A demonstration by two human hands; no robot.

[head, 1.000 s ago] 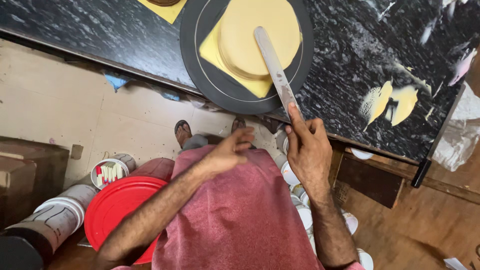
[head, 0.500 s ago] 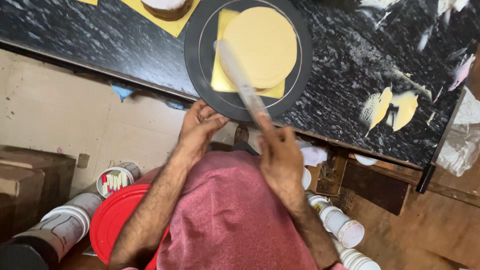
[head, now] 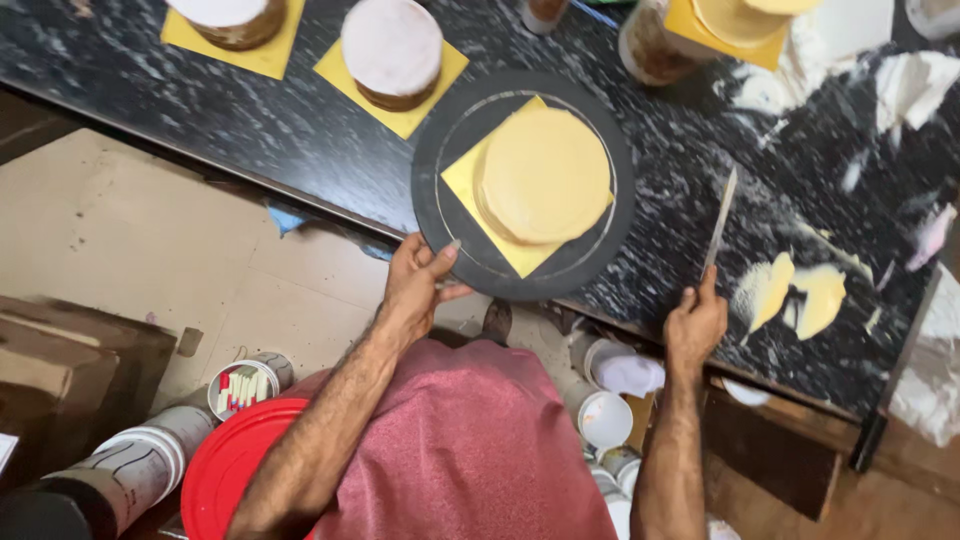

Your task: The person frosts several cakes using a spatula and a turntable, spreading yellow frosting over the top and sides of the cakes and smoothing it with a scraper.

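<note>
Head view. Black speckled surface [head: 300, 130]: carries all. Dark round turntable [head: 450, 150]: at the near edge, left hand [head: 420, 285] grip pinching its rim. Yellow-iced cake [head: 543, 175]: on a yellow square board [head: 462, 180], centred on the turntable. Palette knife [head: 719, 222]: right hand [head: 695, 325] grip closed round its handle, blade over the surface, right of the turntable.

- Two brown cakes, white on top: one [head: 232, 20] at top left, one [head: 392, 50] just right of it, each on a yellow square card.
- Yellow-topped cake [head: 735, 20] at top edge, on yellow card.
- Jar [head: 650, 45] just beside that card.
- Yellow smears [head: 795, 290] on black marbled counter [head: 200, 110], right side.
- White paper scraps [head: 915, 85] at top right.
- Red lid [head: 225, 470] below, at floor level.
- White tubs [head: 605, 415] under counter edge.
- Small tub [head: 240, 385] of sticks, near red lid.
</note>
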